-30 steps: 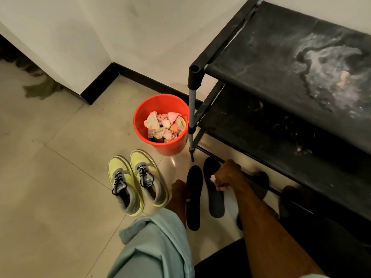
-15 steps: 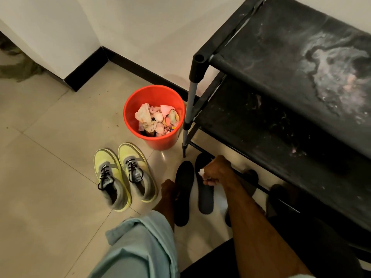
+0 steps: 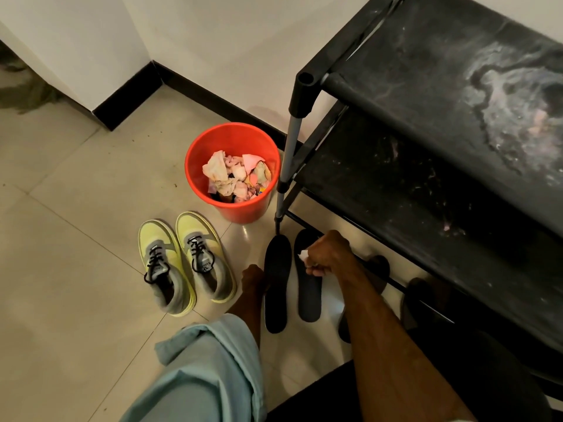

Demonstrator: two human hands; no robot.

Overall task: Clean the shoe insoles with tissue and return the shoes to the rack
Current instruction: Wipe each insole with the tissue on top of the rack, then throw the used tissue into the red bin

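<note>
Tiled floor (image 3: 76, 269) bears the right insole (image 3: 309, 300) under the right grip (image 3: 326, 257), curled round tissue (image 3: 303, 255); left grip (image 3: 253, 278) unclear.

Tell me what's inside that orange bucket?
The orange bucket holds crumpled tissues, cream and pink, heaped together. Whatever lies beneath that heap, and the bucket's bottom, is covered.

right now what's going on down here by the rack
A person is cleaning insoles on the floor. The right hand holds a tissue over the right insole. The left hand is at the left insole's edge, grip unclear. The shoes stand beside them, not yet on the rack. The bin holds crumpled paper.
</note>
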